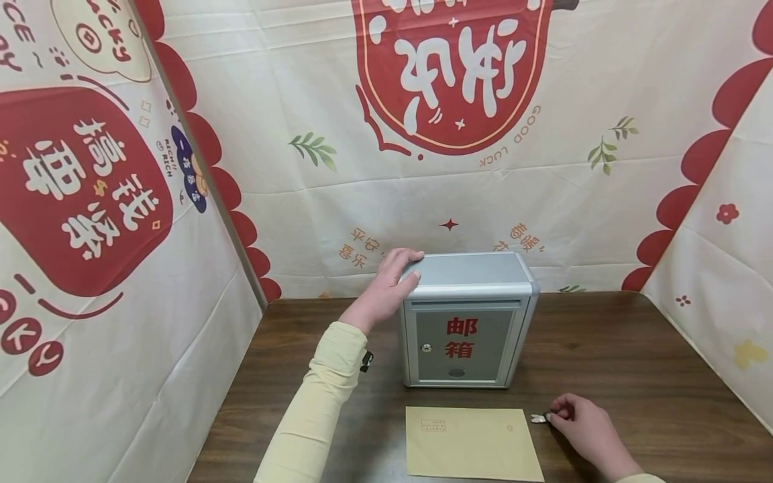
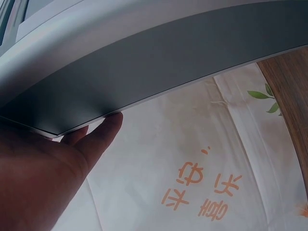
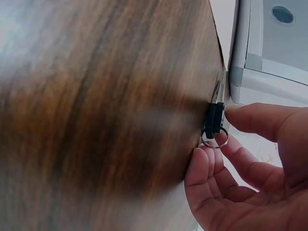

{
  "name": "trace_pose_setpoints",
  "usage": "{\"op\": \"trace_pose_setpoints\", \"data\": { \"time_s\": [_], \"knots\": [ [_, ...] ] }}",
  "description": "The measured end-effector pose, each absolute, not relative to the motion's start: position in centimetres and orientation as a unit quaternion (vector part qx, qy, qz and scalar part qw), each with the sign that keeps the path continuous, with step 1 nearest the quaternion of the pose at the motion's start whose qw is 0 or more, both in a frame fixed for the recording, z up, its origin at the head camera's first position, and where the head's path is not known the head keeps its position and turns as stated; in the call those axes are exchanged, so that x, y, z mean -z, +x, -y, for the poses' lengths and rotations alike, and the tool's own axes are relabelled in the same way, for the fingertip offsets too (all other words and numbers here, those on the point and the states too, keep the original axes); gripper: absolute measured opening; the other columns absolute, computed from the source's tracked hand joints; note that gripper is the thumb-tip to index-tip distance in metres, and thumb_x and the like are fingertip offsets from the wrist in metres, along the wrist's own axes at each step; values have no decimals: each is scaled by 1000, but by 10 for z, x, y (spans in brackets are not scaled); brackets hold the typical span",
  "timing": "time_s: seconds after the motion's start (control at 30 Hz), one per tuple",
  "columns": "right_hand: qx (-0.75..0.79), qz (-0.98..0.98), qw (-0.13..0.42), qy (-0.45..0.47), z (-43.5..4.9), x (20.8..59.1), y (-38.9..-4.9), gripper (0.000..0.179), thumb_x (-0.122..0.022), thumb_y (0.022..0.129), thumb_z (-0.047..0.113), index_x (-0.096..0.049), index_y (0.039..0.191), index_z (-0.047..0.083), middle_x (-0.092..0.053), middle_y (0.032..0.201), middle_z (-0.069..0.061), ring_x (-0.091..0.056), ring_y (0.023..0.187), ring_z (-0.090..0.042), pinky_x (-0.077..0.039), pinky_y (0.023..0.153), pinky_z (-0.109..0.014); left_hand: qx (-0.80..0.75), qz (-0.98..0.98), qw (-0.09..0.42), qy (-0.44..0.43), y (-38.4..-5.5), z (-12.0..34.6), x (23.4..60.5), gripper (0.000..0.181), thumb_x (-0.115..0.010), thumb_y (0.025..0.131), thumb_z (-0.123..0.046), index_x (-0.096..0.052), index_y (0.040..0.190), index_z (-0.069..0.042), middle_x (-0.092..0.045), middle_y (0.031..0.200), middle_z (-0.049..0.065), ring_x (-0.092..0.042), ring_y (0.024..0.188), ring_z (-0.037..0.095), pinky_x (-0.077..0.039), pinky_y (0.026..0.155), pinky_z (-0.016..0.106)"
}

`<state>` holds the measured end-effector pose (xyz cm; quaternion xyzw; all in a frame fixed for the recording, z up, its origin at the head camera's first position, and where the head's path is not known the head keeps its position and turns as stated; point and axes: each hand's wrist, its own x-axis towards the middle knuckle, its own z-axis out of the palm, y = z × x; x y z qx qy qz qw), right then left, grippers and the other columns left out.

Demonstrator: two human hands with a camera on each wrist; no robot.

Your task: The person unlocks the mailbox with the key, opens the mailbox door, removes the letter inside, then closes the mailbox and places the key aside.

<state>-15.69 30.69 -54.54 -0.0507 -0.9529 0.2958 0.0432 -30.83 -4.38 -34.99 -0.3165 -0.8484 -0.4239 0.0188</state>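
A grey metal mailbox [image 1: 435, 365] with red characters and a small lock on its front stands upright on the table. My left hand [image 1: 386, 288] rests on its upper left edge, the fingertips over the top. In the left wrist view, fingers of the left hand [image 2: 53, 163] touch the edge of the mailbox [image 2: 159, 62]. Low on the right, my right hand [image 1: 584, 426] pinches small keys [image 1: 539, 418] close to the table. The right wrist view has the black-headed keys [image 3: 214, 119] on a metal ring at the fingertips of the right hand [image 3: 260, 168].
A tan envelope [image 1: 471, 446] lies flat in front of the mailbox, left of the keys. The dark wood table [image 1: 634, 355] ends at a white printed cloth [image 1: 290, 221] behind; more cloth hangs at both sides.
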Motion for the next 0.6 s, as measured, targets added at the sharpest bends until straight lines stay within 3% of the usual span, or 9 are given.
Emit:
{"op": "trace_pose_setpoints", "data": {
  "time_s": [0.23,0.37,0.5,0.6],
  "knots": [
    [-289,955,51,-48,-306,545,-159,11,-70,80,12,-65,86,5,-58,74,2,-53,70,-15,-42,67,-39,418,849,18,-321,-311,45,349,43,-42,100,-31,-43,142,-18,-31,146,-5,-28,132,11,-28,107,37],
    [-270,960,57,-40,-304,540,-156,20,-69,83,16,-65,93,0,-62,84,-6,-60,80,-26,-46,73,-47,415,852,5,-319,-311,46,349,49,-40,101,-40,-40,145,-20,-23,154,-7,-21,139,13,-24,109,41],
    [-230,969,90,-11,-294,532,-148,35,-68,84,20,-62,103,-9,-60,100,-25,-57,93,-45,-44,78,-58,432,849,10,-305,-308,54,352,55,-34,99,-53,-33,149,-30,-7,157,-17,-11,143,16,-19,109,52],
    [-214,970,111,13,-280,523,-142,43,-68,85,22,-60,112,-10,-54,113,-33,-52,101,-52,-40,82,-62,453,844,50,-281,-298,65,353,53,-32,99,-54,-23,149,-41,-1,155,-24,-5,143,16,-15,107,57]
  ]
}}
